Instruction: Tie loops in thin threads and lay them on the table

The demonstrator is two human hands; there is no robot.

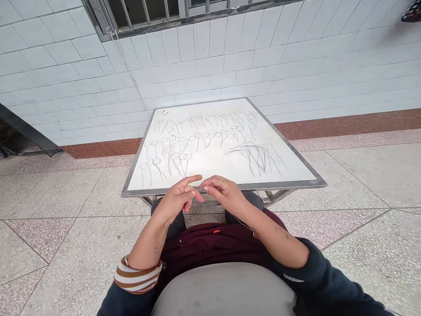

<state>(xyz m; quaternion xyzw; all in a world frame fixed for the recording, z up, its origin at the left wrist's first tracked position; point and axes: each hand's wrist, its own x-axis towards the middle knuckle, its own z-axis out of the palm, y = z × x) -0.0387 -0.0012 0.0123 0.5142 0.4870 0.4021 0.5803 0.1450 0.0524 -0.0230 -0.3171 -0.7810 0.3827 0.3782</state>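
Note:
Just over the near edge of a white table (210, 169), my two hands meet around a thin strand (199, 189). My left hand (182, 195) pinches the strand between thumb and a finger, with its index finger stretched out to the right. My right hand (225, 192) holds the strand near its other side, fingers curled and thumb pressed in. Part of the strand trails below my right wrist. Rows of thin dark looped strands (176, 156) lie on the tabletop, each with a ring and a tail. A pile of loose strands (259, 156) lies at the right.
A small red and white object (165, 112) sits at the table's far left corner. The table has a grey metal rim and stands by a white tiled wall (210, 61) with a barred window (158, 11). My knees are under the near edge.

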